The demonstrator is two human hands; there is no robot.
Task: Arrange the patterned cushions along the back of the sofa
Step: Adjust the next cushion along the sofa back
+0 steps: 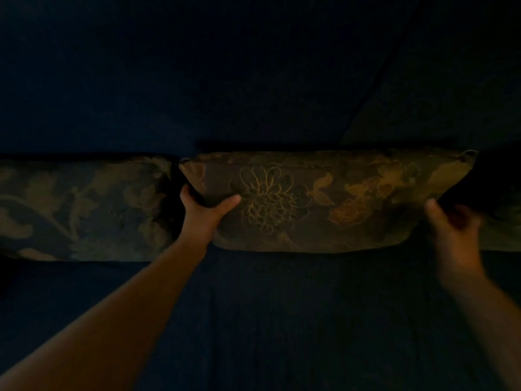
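Observation:
The scene is very dark. A brown cushion with a gold flower pattern (310, 198) stands against the dark blue sofa back (253, 80), in the middle of the view. My left hand (203, 210) grips its left edge, thumb on the front face. My right hand (454, 227) is at the cushion's lower right corner, blurred; whether its fingers are closed on the cushion is unclear. A second cushion with a leaf pattern (84, 210) stands to the left, close beside the first one.
The dark blue sofa seat (282, 320) spreads below the cushions. At the far right edge, part of another patterned cushion (501, 235) shows behind my right hand. A seam (380, 69) runs diagonally across the sofa back at upper right.

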